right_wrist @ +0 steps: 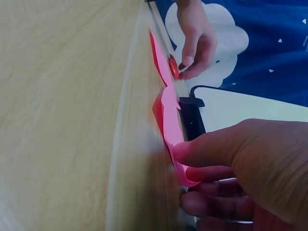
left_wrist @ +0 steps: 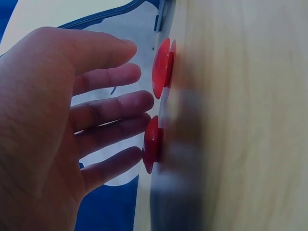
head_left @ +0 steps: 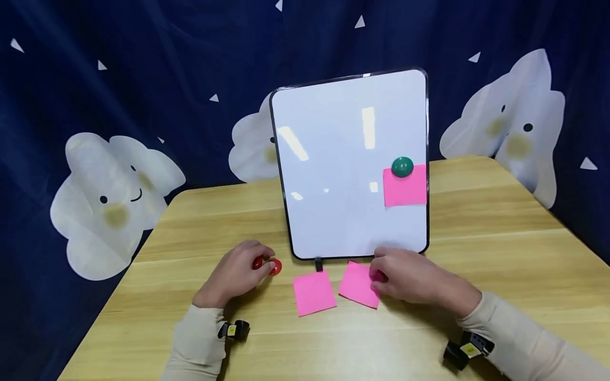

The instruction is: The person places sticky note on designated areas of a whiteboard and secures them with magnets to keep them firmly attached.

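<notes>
My left hand (head_left: 234, 275) hovers over two red round magnets (left_wrist: 164, 68) on the table, left of the whiteboard. In the left wrist view its fingers are loosely extended, some fingertips (left_wrist: 143, 98) close to or touching the nearer magnet; none is gripped. My right hand (head_left: 405, 275) pinches the right edge of a pink sticky note (head_left: 356, 286) between thumb and fingers, just before the board's lower edge. A second pink sticky note (head_left: 314, 293) lies flat to its left. On the whiteboard (head_left: 343, 211), a green magnet (head_left: 402, 166) holds another pink sticky note (head_left: 405, 191).
The whiteboard stands propped upright on the wooden table (head_left: 229, 217), with a small black foot (head_left: 319, 264) showing below its frame. Behind hangs a dark blue curtain (head_left: 167, 47) printed with white clouds. Each wrist wears a strapped camera (head_left: 234, 330).
</notes>
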{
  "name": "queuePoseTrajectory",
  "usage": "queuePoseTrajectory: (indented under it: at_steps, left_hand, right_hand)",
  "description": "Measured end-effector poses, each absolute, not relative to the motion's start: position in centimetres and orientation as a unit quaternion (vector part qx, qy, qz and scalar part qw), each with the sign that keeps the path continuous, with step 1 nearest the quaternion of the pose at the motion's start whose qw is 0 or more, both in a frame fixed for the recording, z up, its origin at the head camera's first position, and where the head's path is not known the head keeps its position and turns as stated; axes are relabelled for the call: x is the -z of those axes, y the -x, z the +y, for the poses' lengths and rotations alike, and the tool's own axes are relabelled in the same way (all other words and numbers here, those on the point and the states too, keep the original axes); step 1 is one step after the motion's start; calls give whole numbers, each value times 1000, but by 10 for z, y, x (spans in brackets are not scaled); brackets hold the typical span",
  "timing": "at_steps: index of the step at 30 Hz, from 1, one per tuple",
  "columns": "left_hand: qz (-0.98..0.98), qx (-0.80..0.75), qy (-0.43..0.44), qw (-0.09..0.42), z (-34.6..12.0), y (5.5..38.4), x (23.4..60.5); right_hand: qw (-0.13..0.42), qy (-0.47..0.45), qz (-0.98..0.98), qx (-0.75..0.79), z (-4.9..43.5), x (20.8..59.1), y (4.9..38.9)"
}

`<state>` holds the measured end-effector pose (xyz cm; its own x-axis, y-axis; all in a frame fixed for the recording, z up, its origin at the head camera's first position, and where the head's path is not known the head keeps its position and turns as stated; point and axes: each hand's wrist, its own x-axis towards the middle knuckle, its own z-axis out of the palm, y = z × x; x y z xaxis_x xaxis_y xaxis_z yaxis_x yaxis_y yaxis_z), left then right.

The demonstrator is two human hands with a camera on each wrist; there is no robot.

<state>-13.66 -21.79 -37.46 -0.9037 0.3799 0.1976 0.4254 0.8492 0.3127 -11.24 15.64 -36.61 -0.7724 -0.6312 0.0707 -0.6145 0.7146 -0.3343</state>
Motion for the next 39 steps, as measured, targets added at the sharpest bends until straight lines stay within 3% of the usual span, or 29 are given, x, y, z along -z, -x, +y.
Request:
queuePoseTrajectory:
  at_steps: [15,31,39]
  left_hand:
    - [-960,181,207,56,-223,134,372]
    - [-961,185,201,45,-220,133,375]
    - [-963,183,197,33,-220,133,374]
  right_hand:
    - [-12,380,901,209,159,373,115]
    - [-9,355,897,264,164,369,122]
    - [-39,349,889,293,165,361,124]
